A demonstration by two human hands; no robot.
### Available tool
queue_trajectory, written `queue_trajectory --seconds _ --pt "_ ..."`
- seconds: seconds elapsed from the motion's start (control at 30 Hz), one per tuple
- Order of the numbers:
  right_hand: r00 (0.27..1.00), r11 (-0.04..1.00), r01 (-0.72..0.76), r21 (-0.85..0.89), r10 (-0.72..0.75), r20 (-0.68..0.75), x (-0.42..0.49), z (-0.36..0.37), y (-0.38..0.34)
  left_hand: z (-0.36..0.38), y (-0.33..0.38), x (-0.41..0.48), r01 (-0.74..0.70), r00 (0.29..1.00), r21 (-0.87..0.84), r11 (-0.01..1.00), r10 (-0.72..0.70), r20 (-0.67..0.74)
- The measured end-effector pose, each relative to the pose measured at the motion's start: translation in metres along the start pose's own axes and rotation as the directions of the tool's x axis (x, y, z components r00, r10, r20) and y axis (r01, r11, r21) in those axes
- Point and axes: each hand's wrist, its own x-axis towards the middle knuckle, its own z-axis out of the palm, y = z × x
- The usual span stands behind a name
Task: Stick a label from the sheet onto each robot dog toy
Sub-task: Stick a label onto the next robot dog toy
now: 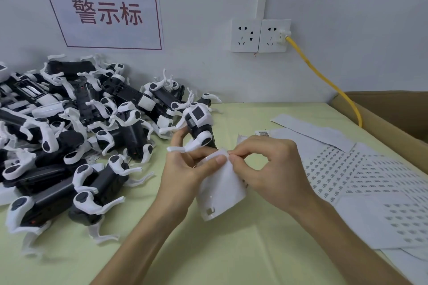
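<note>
My left hand (pixel 185 169) holds a black-and-white robot dog toy (pixel 200 126) upright against its fingers, and its thumb presses the top of a curled white label sheet (pixel 221 188). My right hand (pixel 266 169) pinches the sheet's upper edge with thumb and forefinger, right beside the left thumb. Whether a label is lifted between those fingertips is too small to tell. The sheet hangs down between both hands above the table.
A big heap of robot dog toys (pixel 69 134) covers the left of the pale green table (pixel 208 250). More label sheets (pixel 359 180) lie spread at the right. A cardboard box (pixel 393 113) stands at the far right. A yellow cable (pixel 324 78) runs from the wall socket.
</note>
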Motion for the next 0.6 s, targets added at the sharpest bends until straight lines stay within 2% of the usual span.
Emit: queue_trajectory --seconds 0.17,0.27,0.4,0.5,0.6 --pt "0.997 0.996 -0.075 0.047 0.075 0.016 0.001 -0.003 0.003 0.0 -0.001 -0.001 0.033 0.999 0.039 0.999 -0.034 0.03" --pt "0.987 0.987 -0.153 0.055 0.155 -0.034 0.001 -0.002 0.006 -0.004 -0.001 0.001 0.037 0.999 0.05 0.998 -0.039 0.038" --pt "0.959 0.96 -0.264 0.091 0.271 -0.08 0.005 -0.006 0.011 -0.006 -0.003 0.005 0.112 0.994 0.072 0.991 -0.113 -0.004" --pt "0.956 0.952 -0.293 0.093 0.29 0.042 0.006 -0.006 0.01 -0.005 -0.006 0.007 0.136 0.99 0.061 0.989 -0.135 -0.031" --pt "0.915 0.926 -0.374 0.044 0.36 0.184 0.002 0.0 0.013 -0.006 -0.009 0.008 0.077 0.988 0.049 0.996 -0.07 -0.14"
